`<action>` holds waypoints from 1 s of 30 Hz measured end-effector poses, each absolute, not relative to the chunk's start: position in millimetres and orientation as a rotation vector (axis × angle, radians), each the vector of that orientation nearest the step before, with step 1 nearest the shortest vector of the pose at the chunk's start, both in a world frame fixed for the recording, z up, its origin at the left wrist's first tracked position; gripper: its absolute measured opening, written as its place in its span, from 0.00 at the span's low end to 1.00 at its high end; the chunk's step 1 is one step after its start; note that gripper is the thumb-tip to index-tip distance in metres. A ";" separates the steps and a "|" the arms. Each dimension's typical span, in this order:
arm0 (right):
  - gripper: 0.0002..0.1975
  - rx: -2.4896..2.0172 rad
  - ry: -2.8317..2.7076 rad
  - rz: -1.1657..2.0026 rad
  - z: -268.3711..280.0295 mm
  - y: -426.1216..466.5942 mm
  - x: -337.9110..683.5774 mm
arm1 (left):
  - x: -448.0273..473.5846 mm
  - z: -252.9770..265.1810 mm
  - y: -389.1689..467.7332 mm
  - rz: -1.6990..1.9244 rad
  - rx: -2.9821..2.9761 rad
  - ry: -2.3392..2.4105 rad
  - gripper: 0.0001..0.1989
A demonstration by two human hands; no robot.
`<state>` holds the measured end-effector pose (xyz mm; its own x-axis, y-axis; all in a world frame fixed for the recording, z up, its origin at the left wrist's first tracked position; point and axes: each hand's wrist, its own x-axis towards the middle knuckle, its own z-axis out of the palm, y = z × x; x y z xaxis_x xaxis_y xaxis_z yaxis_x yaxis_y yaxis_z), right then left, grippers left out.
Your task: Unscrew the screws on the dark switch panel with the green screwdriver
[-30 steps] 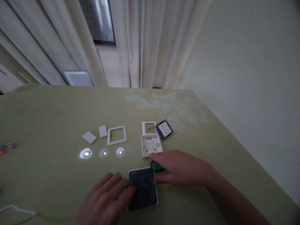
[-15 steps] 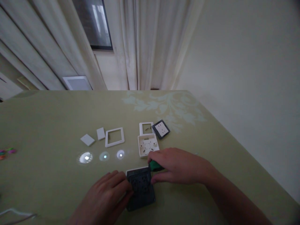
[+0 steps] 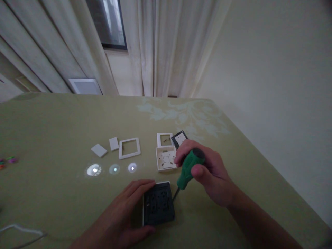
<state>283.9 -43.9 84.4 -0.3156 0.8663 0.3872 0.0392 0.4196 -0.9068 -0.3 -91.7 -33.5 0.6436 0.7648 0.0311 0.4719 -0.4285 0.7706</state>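
Our left hand [image 3: 124,211] grasps the black plate [image 3: 159,204], its fingers along the far left edge and the thumb at the near edge. The plate lies at the near middle of the bench [image 3: 64,128], dark side up, with a thin white rim showing at its far and left edges. Our right hand [image 3: 215,176] has its fingers wrapped around the green handle of a screwdriver [image 3: 189,169], which we hold tilted, the shaft running down to the plate's right edge; we cannot tell whether the tip touches it. Just beyond the plate stands an open white box [image 3: 166,158], and at its far side a white frame [image 3: 159,139] with screws [image 3: 165,140] showing within it. Right of that frame we see a black-edged socket [image 3: 180,137], partly hidden by our right hand. Farther left lie another white frame [image 3: 120,148] and two small white covers [image 3: 99,150]. At the near left runs a white cord [image 3: 23,229].
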 end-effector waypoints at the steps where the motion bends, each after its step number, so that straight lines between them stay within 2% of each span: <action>1: 0.24 -0.803 -1.637 1.071 82.0 -44.1 281.2 | 0.3 -34.7 -92.2 0.494 2.087 0.958 0.48; 13: 0.22 -0.800 -1.652 1.091 72.8 -37.2 274.5 | 5.3 -37.2 -98.9 0.576 2.027 1.003 0.53; 24: 0.22 -0.815 -1.633 1.066 73.3 -36.9 279.6 | 19.6 -31.3 -98.8 0.754 1.852 1.006 0.45; 30: 0.21 -0.793 -1.625 1.092 72.3 -36.8 280.7 | 18.3 -41.2 -100.3 0.822 1.826 1.027 0.45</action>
